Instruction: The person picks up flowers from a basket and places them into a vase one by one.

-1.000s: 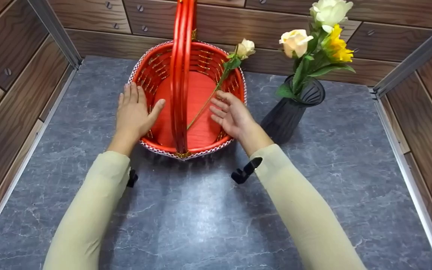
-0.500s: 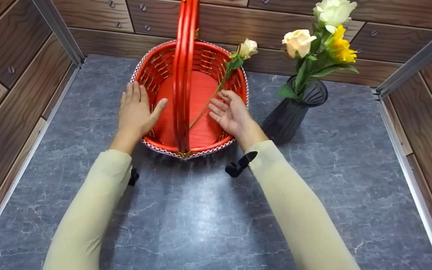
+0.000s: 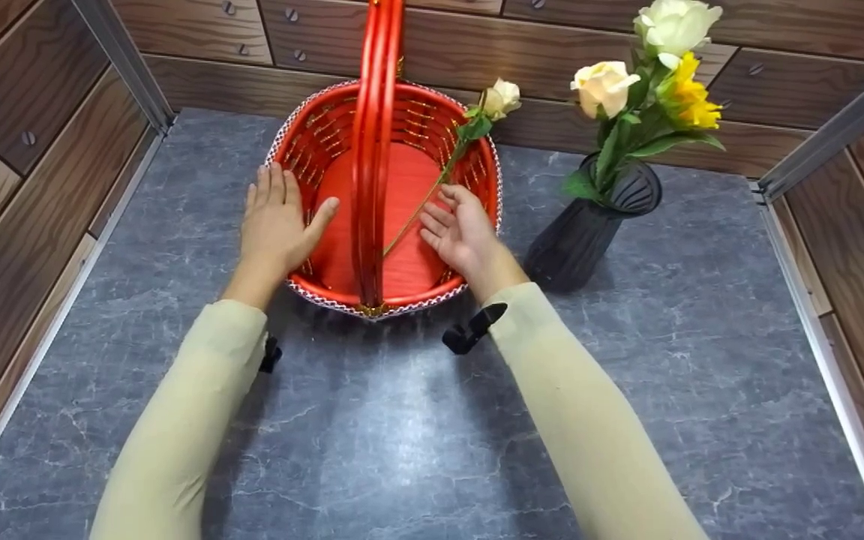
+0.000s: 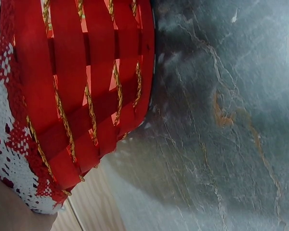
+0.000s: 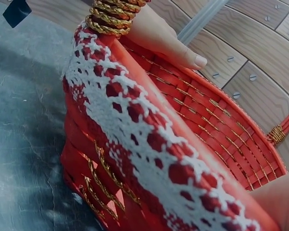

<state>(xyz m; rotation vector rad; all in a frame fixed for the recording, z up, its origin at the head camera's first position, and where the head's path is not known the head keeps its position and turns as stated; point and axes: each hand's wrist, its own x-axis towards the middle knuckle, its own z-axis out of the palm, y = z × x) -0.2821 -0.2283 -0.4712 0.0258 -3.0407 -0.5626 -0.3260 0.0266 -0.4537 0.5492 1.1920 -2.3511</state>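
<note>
A round red basket (image 3: 409, 262) with a tall red handle (image 3: 372, 180) and crocheted white-and-red trim stands between both hands. Over its left rim lies the left hand (image 3: 274, 221), fingers straight and thumb spread inward. Inside the right rim, the right hand (image 3: 469, 232) has loosely bent fingers and a half-turned palm, with nothing in its grasp. A single cream rose (image 3: 502, 99) leans in the basket, its stem slanting past the right fingertips and its bloom above the rim. The left wrist view shows the woven side (image 4: 86, 82); the right wrist view shows lace trim (image 5: 130, 125) close up.
Right of the basket, a dark ribbed vase (image 3: 574, 240) holds a peach rose (image 3: 603, 88), a white flower (image 3: 678, 28) and a yellow flower (image 3: 691, 94). Wood-patterned panels (image 3: 199, 75) with metal frame posts enclose the grey marbled tabletop (image 3: 387, 450) on three sides.
The head view has shifted slightly, so the scene sits a little farther right. The right wrist and forearm have moved slightly inward. Both hands remain at the basket, and the rose stays put.
</note>
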